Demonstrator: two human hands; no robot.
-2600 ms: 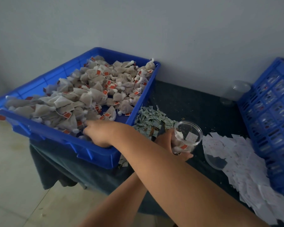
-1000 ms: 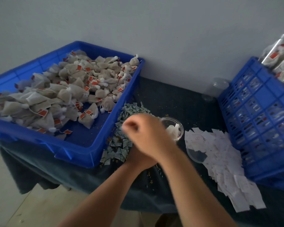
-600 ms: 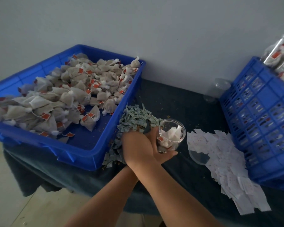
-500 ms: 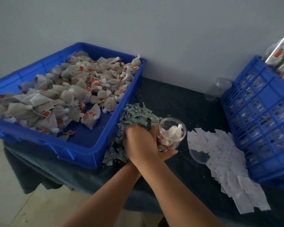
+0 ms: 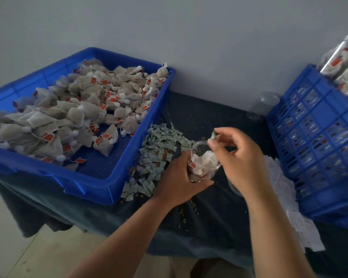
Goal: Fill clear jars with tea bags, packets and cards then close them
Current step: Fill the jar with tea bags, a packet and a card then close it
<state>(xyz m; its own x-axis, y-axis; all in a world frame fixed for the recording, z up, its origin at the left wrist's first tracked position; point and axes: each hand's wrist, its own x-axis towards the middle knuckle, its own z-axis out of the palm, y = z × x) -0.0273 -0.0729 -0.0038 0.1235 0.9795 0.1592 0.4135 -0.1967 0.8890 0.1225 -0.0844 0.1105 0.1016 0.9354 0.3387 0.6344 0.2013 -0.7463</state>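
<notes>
- Low in the middle of the frame, the left hand [image 5: 177, 177] gripped a clear jar [image 5: 206, 167], its fingers [image 5: 186, 160] curled round the wall.
- The jar stood open-mouthed and tilted, with white tea bags inside. One showed a red-orange tag [image 5: 192, 165].
- The right hand [image 5: 243, 161] hung over the jar's mouth, fingertips pinching a small greenish packet [image 5: 212, 135].
- A heap of packets [image 5: 159, 149] lay on the dark surface [image 5: 209, 217], just left of the jar.
- A blue tray [image 5: 101, 189] at the left held loose tea bags [image 5: 79, 109] with the same red-orange tags, their print too small to read.
- White cards [image 5: 283, 189] spread at the right beside a blue crate [image 5: 319, 147]; their faint printing was illegible.
</notes>
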